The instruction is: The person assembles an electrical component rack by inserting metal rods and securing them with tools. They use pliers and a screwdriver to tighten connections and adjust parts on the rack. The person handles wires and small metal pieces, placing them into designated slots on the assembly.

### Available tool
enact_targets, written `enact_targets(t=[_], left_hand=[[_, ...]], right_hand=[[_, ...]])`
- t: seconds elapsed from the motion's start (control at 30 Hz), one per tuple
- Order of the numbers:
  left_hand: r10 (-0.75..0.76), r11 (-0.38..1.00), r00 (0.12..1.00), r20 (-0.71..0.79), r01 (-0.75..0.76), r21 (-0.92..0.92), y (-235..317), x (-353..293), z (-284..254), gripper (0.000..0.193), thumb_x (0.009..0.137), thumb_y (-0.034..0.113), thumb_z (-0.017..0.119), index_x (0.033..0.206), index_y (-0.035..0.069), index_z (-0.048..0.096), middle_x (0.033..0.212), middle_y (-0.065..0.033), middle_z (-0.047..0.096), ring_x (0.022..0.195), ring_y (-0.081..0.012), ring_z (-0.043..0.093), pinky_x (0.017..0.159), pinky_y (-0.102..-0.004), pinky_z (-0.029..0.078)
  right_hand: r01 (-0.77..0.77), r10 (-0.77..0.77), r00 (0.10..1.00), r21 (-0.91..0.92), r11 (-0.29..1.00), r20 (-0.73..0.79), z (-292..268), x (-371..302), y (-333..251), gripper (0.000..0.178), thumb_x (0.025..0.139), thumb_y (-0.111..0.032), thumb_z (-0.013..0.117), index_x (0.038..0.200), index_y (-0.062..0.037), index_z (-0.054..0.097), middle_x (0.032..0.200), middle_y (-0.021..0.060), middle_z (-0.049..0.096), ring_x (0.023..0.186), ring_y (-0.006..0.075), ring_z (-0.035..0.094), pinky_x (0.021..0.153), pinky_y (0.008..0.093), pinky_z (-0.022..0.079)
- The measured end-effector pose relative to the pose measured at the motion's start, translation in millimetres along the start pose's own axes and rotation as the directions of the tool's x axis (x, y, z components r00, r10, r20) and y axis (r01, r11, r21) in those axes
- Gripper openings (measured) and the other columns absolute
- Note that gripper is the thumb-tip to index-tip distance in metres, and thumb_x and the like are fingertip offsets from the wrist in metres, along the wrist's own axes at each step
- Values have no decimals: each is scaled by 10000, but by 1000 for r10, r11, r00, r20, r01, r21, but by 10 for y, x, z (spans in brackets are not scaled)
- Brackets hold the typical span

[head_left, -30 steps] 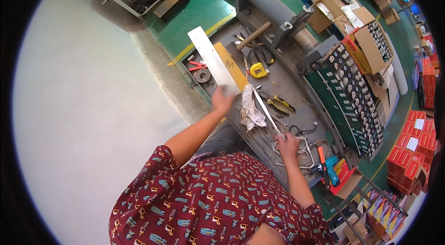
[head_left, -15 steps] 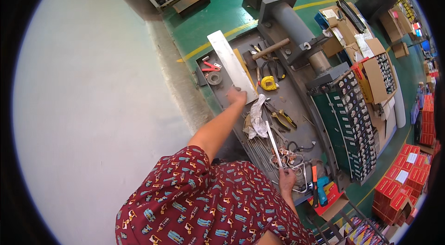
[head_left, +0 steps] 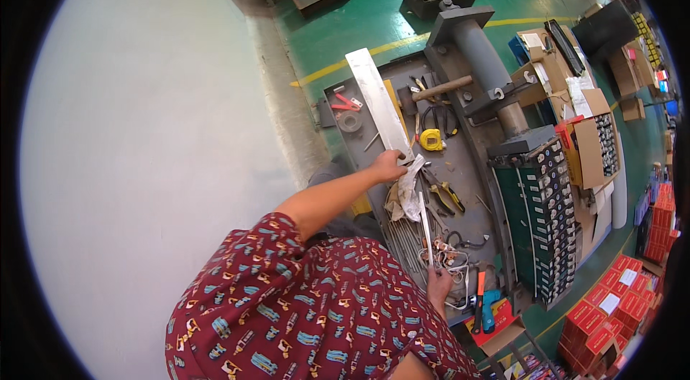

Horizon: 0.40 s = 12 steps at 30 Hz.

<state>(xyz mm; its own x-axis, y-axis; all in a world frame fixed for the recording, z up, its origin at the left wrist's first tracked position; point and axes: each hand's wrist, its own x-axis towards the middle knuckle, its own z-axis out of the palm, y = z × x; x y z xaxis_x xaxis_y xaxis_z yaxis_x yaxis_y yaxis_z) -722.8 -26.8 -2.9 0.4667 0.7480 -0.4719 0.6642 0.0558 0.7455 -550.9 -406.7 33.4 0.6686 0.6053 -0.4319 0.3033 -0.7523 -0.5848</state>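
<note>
My left hand (head_left: 389,167) is at the near end of a long pale metal plate (head_left: 375,96), with its fingers curled in. Whether they grip the plate's edge or something smaller is hidden. Touching or just beside those fingers lies a crumpled white cloth (head_left: 410,190). In my right hand (head_left: 439,285), the lower end of a narrow white strip (head_left: 425,225) is held, its other end pointing away toward the cloth. Yellow-handled pliers (head_left: 451,197) and a yellow tape measure (head_left: 431,139) lie to the right of my left hand.
A grey metal tray (head_left: 471,168) carries a hammer (head_left: 442,87), a grey tape roll (head_left: 349,121), red-handled pliers (head_left: 345,101) and thin rods (head_left: 410,240). Along its right side runs a heavy grey cylinder (head_left: 483,57) and a green block (head_left: 519,218). Red boxes (head_left: 600,308) stand at right.
My left hand has slid along the plate to its near end, close to the cloth. The right hand still holds the strip. The whole view has shifted slightly.
</note>
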Motion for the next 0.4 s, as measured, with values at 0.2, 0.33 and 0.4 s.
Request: enact_targets(t=[0.2, 0.33, 0.4], left_hand=[[145, 978, 977, 154, -118, -171, -317, -226, -980, 341, 846, 102, 653, 1156, -39, 639, 1093, -171, 692, 1045, -227, 659, 918, -350, 526], [48, 983, 995, 92, -31, -181, -860, -85, -1729, 305, 859, 126, 650, 1114, -40, 655, 1038, -133, 698, 942, -187, 657, 857, -329, 527], [-20, 971, 999, 41, 29, -238, -1196, 95, -2036, 313, 866, 143, 664, 1130, -24, 654, 1023, -124, 700, 937, -182, 655, 858, -326, 527]], right_hand=[[-43, 41, 998, -47, 998, -40, 138, 142, -273, 291, 829, -237, 726, 826, 53, 701, 678, 159, 679, 634, 236, 642, 639, 360, 501], [-90, 81, 991, -75, 993, -109, 264, 221, -526, 232, 813, -181, 714, 880, 41, 700, 713, 150, 702, 659, 260, 672, 656, 358, 522], [-109, 92, 984, -109, 988, -150, 323, 156, -807, 212, 806, -153, 710, 904, 35, 700, 717, 136, 710, 660, 253, 682, 654, 352, 531]])
